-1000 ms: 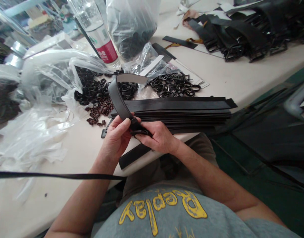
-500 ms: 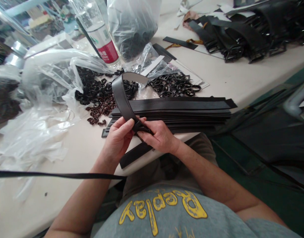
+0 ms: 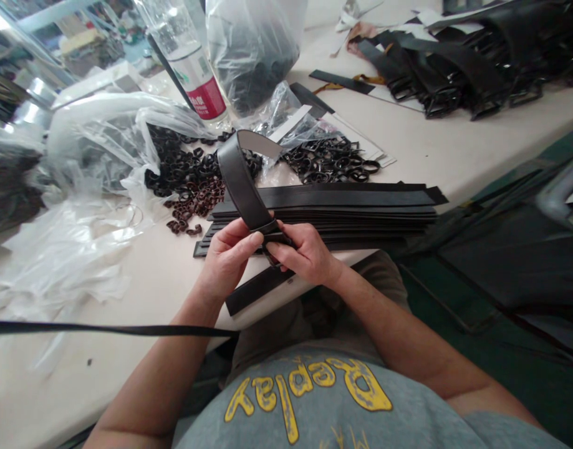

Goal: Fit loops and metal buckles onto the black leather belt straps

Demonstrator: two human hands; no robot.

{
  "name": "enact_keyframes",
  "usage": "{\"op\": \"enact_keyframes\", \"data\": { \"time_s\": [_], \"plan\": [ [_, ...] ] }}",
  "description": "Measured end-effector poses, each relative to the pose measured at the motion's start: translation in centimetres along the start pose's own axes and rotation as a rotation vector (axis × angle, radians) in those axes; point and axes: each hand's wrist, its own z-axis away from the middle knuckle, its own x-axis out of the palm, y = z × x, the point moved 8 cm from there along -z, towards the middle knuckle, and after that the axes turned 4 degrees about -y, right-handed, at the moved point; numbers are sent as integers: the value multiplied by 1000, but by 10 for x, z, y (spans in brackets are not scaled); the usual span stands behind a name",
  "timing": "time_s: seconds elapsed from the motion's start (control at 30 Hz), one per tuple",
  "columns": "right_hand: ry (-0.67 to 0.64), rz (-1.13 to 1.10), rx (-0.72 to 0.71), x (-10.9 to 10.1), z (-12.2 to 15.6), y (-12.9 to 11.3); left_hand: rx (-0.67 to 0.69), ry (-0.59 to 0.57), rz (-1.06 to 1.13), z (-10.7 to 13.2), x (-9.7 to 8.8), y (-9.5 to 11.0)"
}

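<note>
A black belt is held between both hands at the front edge of the table, its strap arching up and curling over to the right, pale underside showing. My left hand is closed on it, thumb on top near a narrow loop across the strap. Pinching the belt's buckle end from the other side is my right hand; the fingers partly cover the dark buckle. Behind the hands lies a stack of black belt straps. One more black strap rests along the table edge below them.
Black loops and brown loops lie in heaps beside plastic bags. Dark buckles are piled behind the stack. A bottle with a red label stands farther back. Finished-looking belts fill the far right.
The belt has turned a little and shifted right, so its loop and buckle end show more between the hands. My left thumb has slid right along the strap. Both hands still grip it.
</note>
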Motion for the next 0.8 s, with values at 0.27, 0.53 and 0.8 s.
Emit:
{"op": "enact_keyframes", "data": {
  "time_s": [0.27, 0.53, 0.8],
  "plan": [
    [-23, 4, 12, 2, 0, 3, 32, 44, -56, -1, -6, 0],
    [-54, -36, 15, 4, 0, 5, 45, 56, -24, -1, -1, 3],
    [-51, 105, -3, 6, 0, 4, 48, 2, -75, -3, 0, 6]
  ]
}}
